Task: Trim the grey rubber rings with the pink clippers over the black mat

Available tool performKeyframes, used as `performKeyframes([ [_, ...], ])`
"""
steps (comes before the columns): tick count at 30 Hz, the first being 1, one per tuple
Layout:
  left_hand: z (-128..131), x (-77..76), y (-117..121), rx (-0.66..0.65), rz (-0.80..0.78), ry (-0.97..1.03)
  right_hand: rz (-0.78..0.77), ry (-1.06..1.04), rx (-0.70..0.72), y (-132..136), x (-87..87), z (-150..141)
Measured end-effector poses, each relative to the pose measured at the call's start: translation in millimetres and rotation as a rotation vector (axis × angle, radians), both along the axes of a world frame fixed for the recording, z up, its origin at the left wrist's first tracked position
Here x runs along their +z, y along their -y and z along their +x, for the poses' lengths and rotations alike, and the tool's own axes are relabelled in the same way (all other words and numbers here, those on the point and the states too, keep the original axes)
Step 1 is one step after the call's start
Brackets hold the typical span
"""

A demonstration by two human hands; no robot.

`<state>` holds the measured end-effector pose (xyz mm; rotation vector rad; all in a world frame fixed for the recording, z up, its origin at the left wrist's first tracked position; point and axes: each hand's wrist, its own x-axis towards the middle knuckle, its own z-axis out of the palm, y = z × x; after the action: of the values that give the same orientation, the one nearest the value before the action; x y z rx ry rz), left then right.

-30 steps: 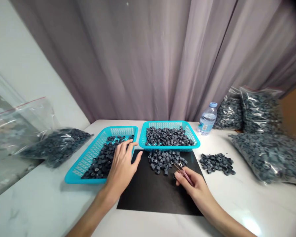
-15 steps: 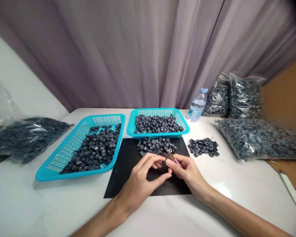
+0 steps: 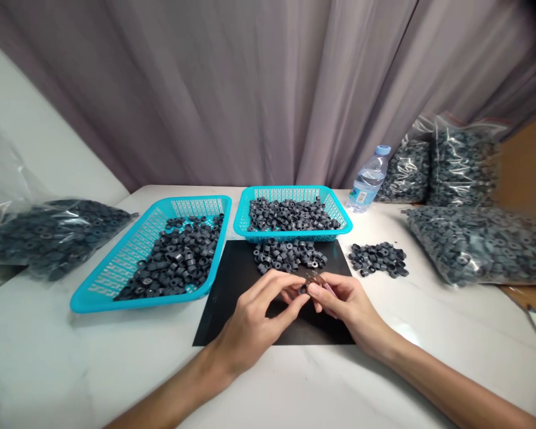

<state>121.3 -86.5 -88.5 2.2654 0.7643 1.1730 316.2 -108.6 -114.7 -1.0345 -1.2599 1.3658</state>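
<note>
My left hand [image 3: 254, 316] is closed over the black mat [image 3: 214, 310], with thumb and fingertips pinching a small dark grey ring [image 3: 302, 289]. My right hand [image 3: 351, 304] meets it there, its thumb and fingers closed on a slim tool with a metal tip and a pinkish handle [image 3: 330, 289]; its exact kind is unclear. The right thumb tip is right beside the ring, and whether it touches is hard to tell. Just beyond both hands, a heap of similar grey rings [image 3: 286, 256] lies on the mat's far part.
Blue baskets of grey rings stand at left [image 3: 145, 304] and at the back [image 3: 290, 238]. A smaller ring pile [image 3: 377, 259] lies right of the mat. A water bottle [image 3: 368, 182], bulging plastic bags at right [image 3: 482, 244] and another bag at left [image 3: 67, 232] surround the white table [image 3: 268, 387].
My left thumb has closed in on the ring, where before it stood apart from the fingers. The tool has turned slightly in my right hand. The whole view has shifted a little.
</note>
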Motion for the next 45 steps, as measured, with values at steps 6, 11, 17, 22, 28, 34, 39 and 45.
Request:
performKeyframes([
  [6, -1, -1.5, -2, -0.025, -0.05, -0.006, 0.0, 0.033, -0.007, -1, 1.2, -1],
  [11, 1, -7.6, 0, 0.031, -0.215, 0.029, -0.004, 0.05, -0.01, -1, 1.7, 0],
  [17, 3, -5.1, 2, 0.018, -0.311, 0.07, 0.007, 0.026, 0.012, 0, -1.1, 2],
  [22, 2, -5.1, 0, 0.032, -0.341, 0.081, 0.01, 0.042, 0.009, 0, -0.6, 2],
  [28, 3, 0.2, 0, -0.003, -0.369, 0.1, 0.014, 0.054, 0.016, 1, -1.6, 4],
  [34, 1, 1.2, -3, -0.034, -0.341, 0.04, 0.007, 0.015, -0.027, 2, -4.6, 4],
  [39, -3, -1.9, -12, -0.084, -0.305, -0.069, 0.008, -0.025, -0.087, 2, -6.1, 0],
  [45, -4, -0.5, -18, -0.008, -0.349, -0.051, 0.206, 0.32, -0.248, -10, -5.0, 9],
])
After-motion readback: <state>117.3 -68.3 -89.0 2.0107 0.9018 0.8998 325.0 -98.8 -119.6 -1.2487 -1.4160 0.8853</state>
